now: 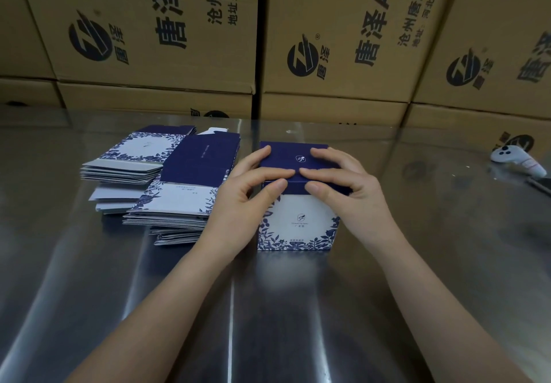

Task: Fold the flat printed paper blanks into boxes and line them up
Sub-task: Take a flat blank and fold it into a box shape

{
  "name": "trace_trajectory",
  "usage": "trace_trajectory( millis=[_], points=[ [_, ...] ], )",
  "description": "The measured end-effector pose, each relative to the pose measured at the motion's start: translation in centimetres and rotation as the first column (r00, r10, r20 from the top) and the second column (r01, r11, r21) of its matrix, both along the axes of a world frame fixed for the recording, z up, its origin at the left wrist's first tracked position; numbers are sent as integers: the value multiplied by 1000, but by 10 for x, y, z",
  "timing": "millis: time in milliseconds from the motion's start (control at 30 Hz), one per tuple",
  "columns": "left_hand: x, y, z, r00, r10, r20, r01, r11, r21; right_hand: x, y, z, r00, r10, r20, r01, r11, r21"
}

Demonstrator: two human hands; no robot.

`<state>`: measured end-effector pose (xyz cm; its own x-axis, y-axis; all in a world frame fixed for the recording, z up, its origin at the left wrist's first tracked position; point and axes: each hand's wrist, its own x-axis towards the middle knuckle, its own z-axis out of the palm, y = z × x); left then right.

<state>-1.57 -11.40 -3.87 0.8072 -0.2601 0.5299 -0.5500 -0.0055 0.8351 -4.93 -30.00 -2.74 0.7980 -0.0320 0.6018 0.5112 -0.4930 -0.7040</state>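
A folded box, white with blue flower print and a dark blue lid, stands upright on the steel table in the middle. My left hand grips its left top edge, fingers over the lid and thumb on the front. My right hand grips the right top edge the same way. The fingertips of both hands nearly meet at the lid's front edge. Left of the box lie two stacks of flat printed blanks, a near one and a far one.
Brown cardboard cartons with black print form a wall along the table's far edge. A white handheld controller lies at the far right, with a dark object beside it at the frame's edge.
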Motion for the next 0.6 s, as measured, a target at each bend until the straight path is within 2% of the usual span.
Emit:
trace_trajectory(
  millis=[200,433,600],
  points=[
    [0,5,3,998,-57,11,56,997,47,-2,-17,2,990,128,-63,-118,984,136],
    [6,14,5,993,-119,3,118,983,138,1,-35,1,962,253,-107,-227,952,205],
    [8,19,4,991,-135,-8,135,978,161,-3,-35,0,970,203,-133,-176,966,191]
  ],
)
